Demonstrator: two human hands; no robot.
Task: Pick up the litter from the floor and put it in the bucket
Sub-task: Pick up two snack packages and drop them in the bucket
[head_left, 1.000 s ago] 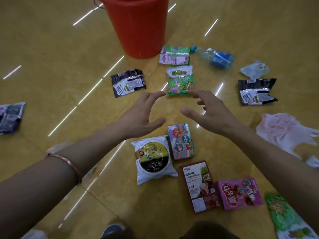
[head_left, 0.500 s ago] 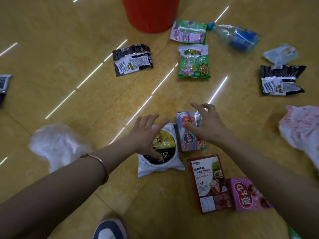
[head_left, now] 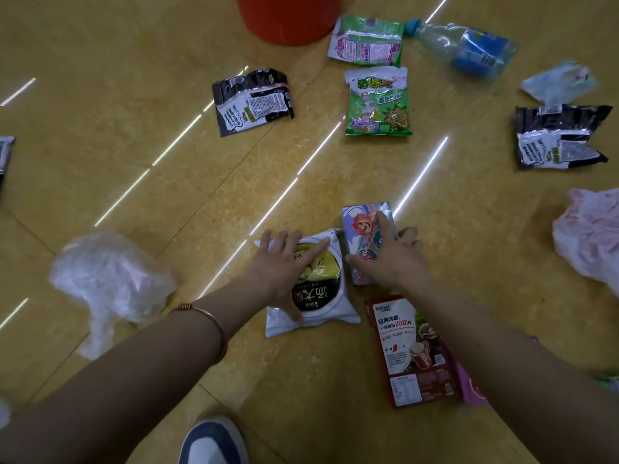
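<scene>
We see only the lower wall of the orange bucket [head_left: 288, 20], far ahead of our hands, its inside out of view. Our left hand [head_left: 284, 269] lies spread flat on a white snack packet [head_left: 311, 296]; our right hand [head_left: 388, 259] rests open-fingered on a cartoon-printed carton [head_left: 360, 226], neither gripped. Just below the right wrist lies a red box [head_left: 412, 349] reading "NESCAFE"; a clear plastic bag [head_left: 107, 279] sits left.

Round plastic bucket [head_left: 289, 20]: orange-red. Glossy tiled floor [head_left: 134, 162]: mottled yellow-ochre, white light streaks. Puffed foil pouch [head_left: 315, 296]: white, black-and-gold round emblem. Small flat carton [head_left: 363, 236]: lilac, cartoon monkey print. Flat coffee box [head_left: 413, 349]: red, white panel. Crinkled noodle wrapper [head_left: 378, 102]: green, white top. Crushed clear bottle [head_left: 469, 48]: blue label, blue cap.
</scene>
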